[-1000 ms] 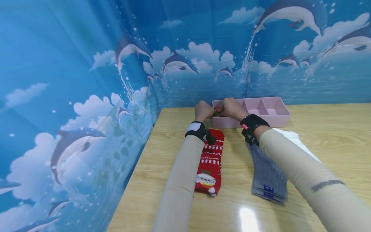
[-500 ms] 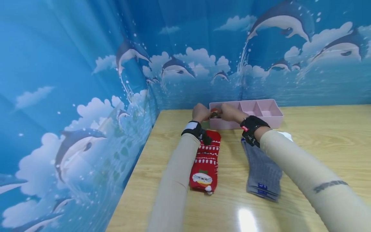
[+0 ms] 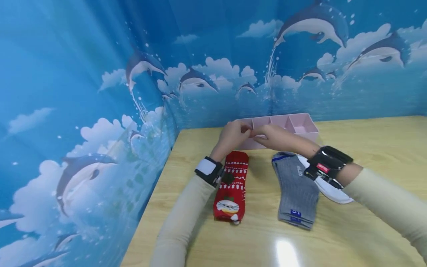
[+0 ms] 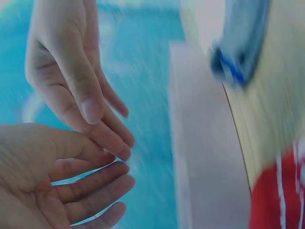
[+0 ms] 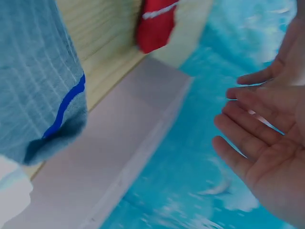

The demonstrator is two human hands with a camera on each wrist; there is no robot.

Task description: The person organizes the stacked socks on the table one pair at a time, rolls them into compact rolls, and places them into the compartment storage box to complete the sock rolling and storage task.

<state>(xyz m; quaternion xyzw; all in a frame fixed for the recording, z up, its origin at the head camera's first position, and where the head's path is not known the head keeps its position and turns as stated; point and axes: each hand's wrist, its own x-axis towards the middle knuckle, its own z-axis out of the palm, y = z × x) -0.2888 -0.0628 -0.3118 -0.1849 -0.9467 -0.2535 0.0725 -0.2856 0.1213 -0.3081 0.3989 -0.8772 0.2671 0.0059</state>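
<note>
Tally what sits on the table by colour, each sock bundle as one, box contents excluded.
Red: 1, patterned sock bundle
Grey: 1, ribbed sock bundle
White: 1, partly covered cloth item
Pink: 1, compartment box
Total: 4

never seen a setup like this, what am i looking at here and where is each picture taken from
No machine here: these are a person's own left hand and right hand. The wide picture comes from a camera worn on the head, looking forward and down. The two close-ups come from cameras worn one on each wrist, on black straps.

On the pale wood-grain table lie red patterned fabric socks with a white cat face, grey ribbed fabric socks and a piece of white fabric, partly hidden by the right wrist. Behind them is a long pink divided box.

The hands meet, or nearly meet, at the fingertips by the box; I see nothing held.
</note>
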